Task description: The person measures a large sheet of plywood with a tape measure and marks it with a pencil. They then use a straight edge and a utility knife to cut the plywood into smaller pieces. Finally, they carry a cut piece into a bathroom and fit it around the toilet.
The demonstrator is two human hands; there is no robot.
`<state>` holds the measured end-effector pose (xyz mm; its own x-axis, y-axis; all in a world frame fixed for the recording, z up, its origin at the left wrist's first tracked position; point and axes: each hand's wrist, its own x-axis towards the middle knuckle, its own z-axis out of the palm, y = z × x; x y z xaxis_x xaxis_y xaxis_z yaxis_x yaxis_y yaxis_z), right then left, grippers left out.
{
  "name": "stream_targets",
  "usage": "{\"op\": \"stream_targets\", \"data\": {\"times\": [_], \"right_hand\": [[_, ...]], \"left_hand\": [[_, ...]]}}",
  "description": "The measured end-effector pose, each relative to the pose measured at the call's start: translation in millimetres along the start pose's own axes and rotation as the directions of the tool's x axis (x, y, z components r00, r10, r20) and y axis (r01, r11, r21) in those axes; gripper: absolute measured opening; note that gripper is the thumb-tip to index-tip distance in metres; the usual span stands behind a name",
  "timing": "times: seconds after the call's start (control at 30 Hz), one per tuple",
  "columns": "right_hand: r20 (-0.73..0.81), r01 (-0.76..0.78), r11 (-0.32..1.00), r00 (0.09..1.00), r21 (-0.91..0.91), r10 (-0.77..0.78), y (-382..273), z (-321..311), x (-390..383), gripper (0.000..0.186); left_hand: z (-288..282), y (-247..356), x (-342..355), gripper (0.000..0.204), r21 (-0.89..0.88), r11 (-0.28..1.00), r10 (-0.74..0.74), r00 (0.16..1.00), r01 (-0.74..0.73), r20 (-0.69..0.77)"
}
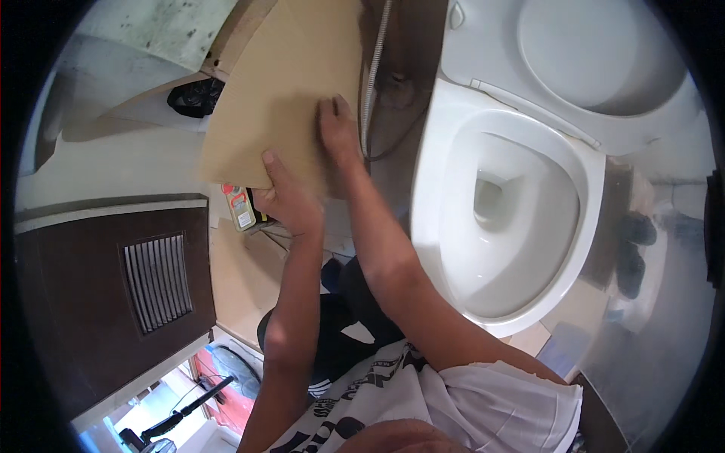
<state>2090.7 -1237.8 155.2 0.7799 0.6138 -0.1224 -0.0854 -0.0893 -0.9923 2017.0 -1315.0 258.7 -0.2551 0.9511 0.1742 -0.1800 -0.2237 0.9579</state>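
A large brown cardboard sheet (279, 75) stands ahead of me, left of the toilet (438, 204). My left hand (291, 202) grips its near lower edge, thumb on the face towards me; its other fingers are mostly hidden. My right hand (341, 130) lies against the same face near the right edge, fingers pointing away and slightly bent, a small gap between them. Below the sheet's near edge, beside my left hand, a small yellowish package with a red label (240, 208) is partly covered. Something black and yellow lies by it, too hidden to name.
The toilet's lid (559, 60) is raised. A flexible metal hose (371, 83) runs between toilet and cardboard. On the left are a dark door with a vent grille (158, 283) and a black plastic bag (195, 98). A standing fan (234, 370) shows at lower left.
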Motion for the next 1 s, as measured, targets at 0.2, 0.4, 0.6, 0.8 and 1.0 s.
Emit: {"op": "stream_targets", "data": {"times": [0.2, 0.4, 0.6, 0.8, 1.0], "right_hand": [[0.214, -0.047, 0.974, 0.977, 0.223, -0.002, -67, -33, 1, 0.068], [0.336, 0.247, 0.969, 0.913, 0.003, -0.233, -84, -41, 25, 0.073], [0.498, 0.408, 0.905, 0.764, 0.119, -0.410, -68, -48, 44, 0.082], [0.314, 0.425, 0.903, 0.850, 0.066, -0.423, -97, -29, 93, 0.089], [0.290, 0.450, 0.887, 0.839, 0.106, -0.461, -130, -22, 145, 0.091]], "left_hand": [[36, -13, 15, 0.032, 0.133, 0.954, 0.265, 0.963, -0.269, 0.049], [58, -11, 31, 0.037, 0.105, 0.964, 0.241, 0.970, -0.243, 0.036], [48, -24, 39, 0.038, 0.116, 0.956, 0.268, 0.963, -0.270, 0.032], [80, 2, 27, 0.036, 0.086, 0.959, 0.276, 0.957, -0.269, -0.083], [82, 1, 28, 0.038, 0.162, 0.942, 0.309, 0.948, -0.294, -0.074]]}}
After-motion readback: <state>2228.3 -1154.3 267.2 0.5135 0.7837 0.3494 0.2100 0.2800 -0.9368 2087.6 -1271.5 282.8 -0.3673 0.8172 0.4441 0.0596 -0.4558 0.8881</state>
